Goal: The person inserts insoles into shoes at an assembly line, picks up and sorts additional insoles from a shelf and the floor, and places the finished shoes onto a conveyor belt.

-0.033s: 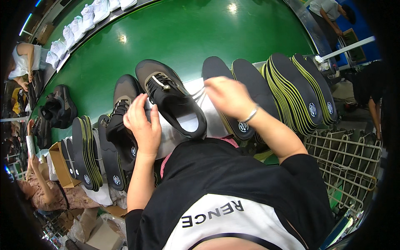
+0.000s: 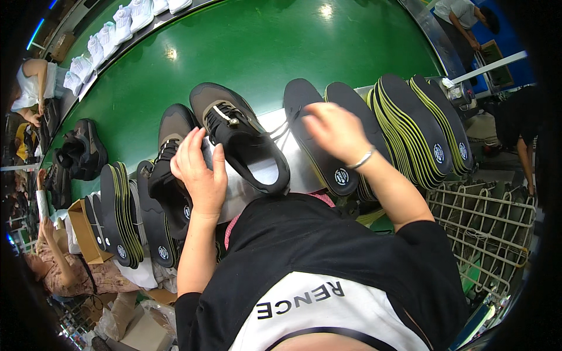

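Two dark brown and black lace-up shoes lie side by side before me. My left hand (image 2: 200, 172) is at the collar of the left shoe (image 2: 177, 128), its fingers stretched out and thumb apart; whether it presses on the shoe I cannot tell. The right shoe (image 2: 219, 100) has a pale sole inside its opening and a light lace piece on top. My right hand (image 2: 338, 133), blurred by motion, is over a black insole (image 2: 301, 93) at the front of a row of insole stacks. No held object shows in its smeared fingers.
Stacks of black and yellow-green insoles (image 2: 410, 126) stand to the right, more insole stacks (image 2: 120, 216) to the left. A green belt (image 2: 293, 44) runs behind. More dark shoes (image 2: 85, 149) sit at left, white shoes (image 2: 123, 24) beyond. A wire rack (image 2: 480, 234) is at right; other people work nearby.
My right hand has moved a little to the right, from the insole's left edge onto the insole. The left hand and both shoes stay nearly in place.
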Demonstrator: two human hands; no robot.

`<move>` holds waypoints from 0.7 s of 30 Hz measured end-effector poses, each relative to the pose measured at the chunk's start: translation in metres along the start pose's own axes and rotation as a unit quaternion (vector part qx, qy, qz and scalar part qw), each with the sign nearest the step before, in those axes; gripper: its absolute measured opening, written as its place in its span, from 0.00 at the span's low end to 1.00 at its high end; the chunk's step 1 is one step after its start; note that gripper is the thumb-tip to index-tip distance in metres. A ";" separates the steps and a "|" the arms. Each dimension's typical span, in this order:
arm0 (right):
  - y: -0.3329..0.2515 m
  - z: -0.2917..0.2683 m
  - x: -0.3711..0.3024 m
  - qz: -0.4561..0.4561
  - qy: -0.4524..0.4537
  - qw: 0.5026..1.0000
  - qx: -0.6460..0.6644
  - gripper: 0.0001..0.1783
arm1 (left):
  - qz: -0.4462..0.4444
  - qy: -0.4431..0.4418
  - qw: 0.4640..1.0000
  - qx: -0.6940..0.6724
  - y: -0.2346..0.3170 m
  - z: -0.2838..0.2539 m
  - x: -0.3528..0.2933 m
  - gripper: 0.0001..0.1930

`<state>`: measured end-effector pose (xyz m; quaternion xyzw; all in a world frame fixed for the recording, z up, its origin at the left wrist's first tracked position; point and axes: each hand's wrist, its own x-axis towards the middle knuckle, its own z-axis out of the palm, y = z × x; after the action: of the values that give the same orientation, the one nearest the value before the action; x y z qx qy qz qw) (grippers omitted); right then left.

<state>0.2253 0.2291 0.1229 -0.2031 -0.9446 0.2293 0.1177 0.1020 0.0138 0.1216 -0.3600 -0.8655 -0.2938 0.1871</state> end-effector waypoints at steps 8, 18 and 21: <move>0.079 0.010 -0.078 0.247 -0.092 0.933 -0.246 0.27 | 0.184 -0.247 0.951 -0.034 0.014 0.028 -0.006 0.20; 0.076 0.009 -0.069 0.301 -0.066 0.918 -0.248 0.30 | 0.065 -0.270 0.946 -0.165 0.026 0.046 0.006 0.11; 0.076 0.009 -0.068 0.300 -0.051 0.923 -0.235 0.31 | 0.044 -0.234 0.950 -0.201 0.028 0.032 0.017 0.16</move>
<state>0.3077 0.2577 0.0693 -0.4869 -0.8709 0.0352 -0.0556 0.1076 0.0592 0.1169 -0.4868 -0.7910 -0.3608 -0.0844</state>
